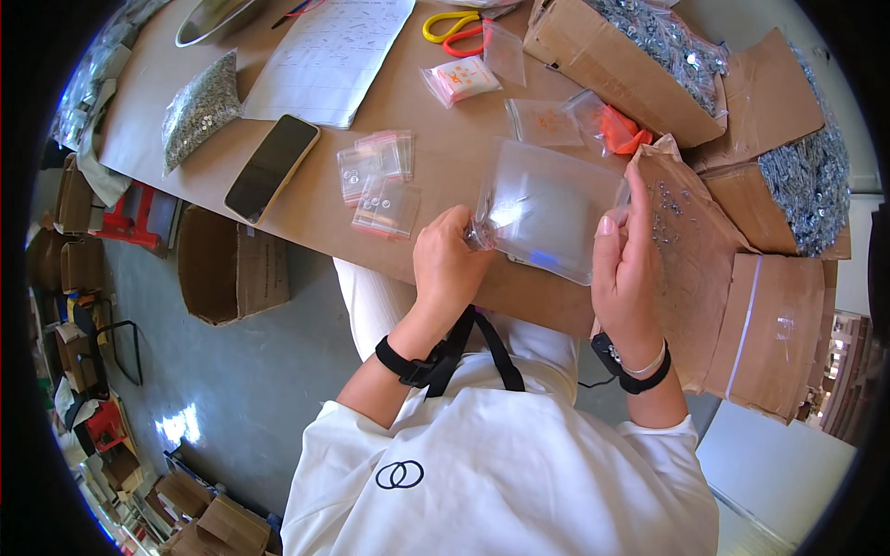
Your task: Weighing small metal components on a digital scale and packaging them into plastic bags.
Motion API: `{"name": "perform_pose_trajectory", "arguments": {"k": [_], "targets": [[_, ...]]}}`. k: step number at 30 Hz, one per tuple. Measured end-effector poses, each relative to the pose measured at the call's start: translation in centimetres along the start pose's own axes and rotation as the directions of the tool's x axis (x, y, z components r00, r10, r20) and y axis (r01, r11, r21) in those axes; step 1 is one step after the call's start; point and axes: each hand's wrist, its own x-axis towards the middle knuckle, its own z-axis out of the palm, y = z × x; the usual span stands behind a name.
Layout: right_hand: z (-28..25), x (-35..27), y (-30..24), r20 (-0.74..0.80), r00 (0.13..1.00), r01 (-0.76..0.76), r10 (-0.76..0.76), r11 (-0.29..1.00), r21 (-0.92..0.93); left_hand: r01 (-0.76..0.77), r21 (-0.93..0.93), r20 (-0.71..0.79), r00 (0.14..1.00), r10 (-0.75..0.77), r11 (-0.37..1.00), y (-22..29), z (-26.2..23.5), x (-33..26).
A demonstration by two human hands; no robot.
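Note:
A frosted clear plastic container (549,190), square with rounded corners, lies at the table's near edge between my hands. At its left side my left hand (451,262) is closed, pinching a small crumpled clear plastic bag (481,233); what lies inside the bag is too small to make out. My right hand (628,255) is alongside the container's right wall with fingers stretched out and thumb raised, seemingly touching it. To the left of my left hand lie small zip bags (387,206) with red strips, some showing small round metal parts.
A phone (272,169), a bag of small metal parts (201,111) and a printed sheet (329,60) lie at left. Scissors (454,32) and a small white packet (462,81) sit farther back. Cardboard boxes (630,69) of metal parts crowd the right, near loose screws (669,208) on cardboard.

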Motion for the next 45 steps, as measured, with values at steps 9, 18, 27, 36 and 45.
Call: {"name": "perform_pose_trajectory", "arguments": {"k": [9,18,27,36,45], "targets": [[0.3,0.7,2.5,-0.001,0.973,-0.226,0.230,0.959,0.168,0.002,-0.443,0.034,0.999,0.015,0.896,-0.8,0.2,-0.3],[2.2,-1.4,8.2,0.045,0.985,-0.146,0.168,0.941,-0.306,0.209,-0.784,0.356,0.923,0.146,0.585,-1.4,-1.4,-2.4],[2.9,-4.2,-1.2,0.213,0.974,-0.158,0.075,0.901,0.403,0.453,-0.835,0.518,0.839,0.166,0.313,0.7,-0.9,-4.5],[0.6,-6.8,0.2,0.212,0.966,-0.234,0.147,0.844,0.482,-0.267,-0.355,0.139,0.933,0.333,0.896,3.0,-4.2,-4.5],[-0.6,-8.0,0.5,0.213,0.976,-0.133,0.033,0.871,0.474,-0.353,-0.393,0.256,0.845,0.470,0.849,3.6,-3.8,-5.0]]}}
